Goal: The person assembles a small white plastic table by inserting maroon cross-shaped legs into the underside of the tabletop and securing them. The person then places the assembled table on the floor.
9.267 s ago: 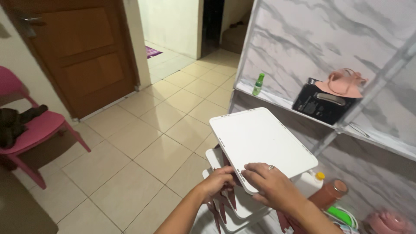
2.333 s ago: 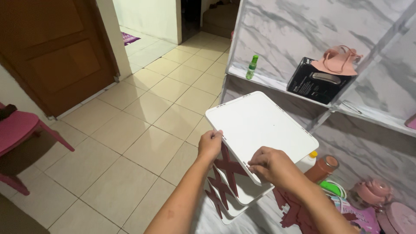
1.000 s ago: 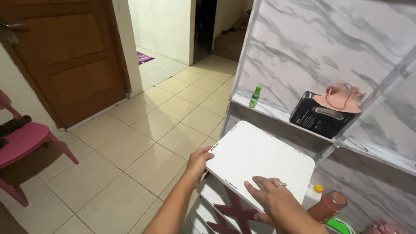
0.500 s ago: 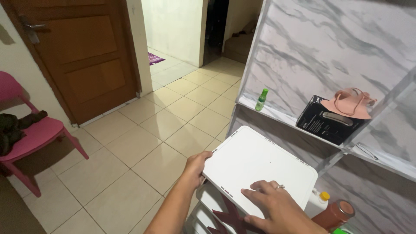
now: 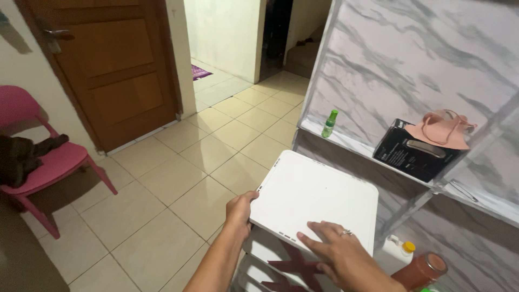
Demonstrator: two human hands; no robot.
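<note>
Tiled hallway floor (image 5: 178, 178); white lid (image 5: 319, 197) steadied: left hand (image 5: 240, 208) curled on nine-o'clock edge, right hand (image 5: 338, 254) spread flat, pressing at six.

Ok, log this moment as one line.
left hand: grips white panel edge | right hand: flat on panel | below: white-and-maroon frame

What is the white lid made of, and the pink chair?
The lid looks like plastic: smooth matte white, rounded corners, a moulded rim, small slots along its edge. The chair also looks like plastic: one even pink colour, slightly shiny, with moulded legs.
</note>
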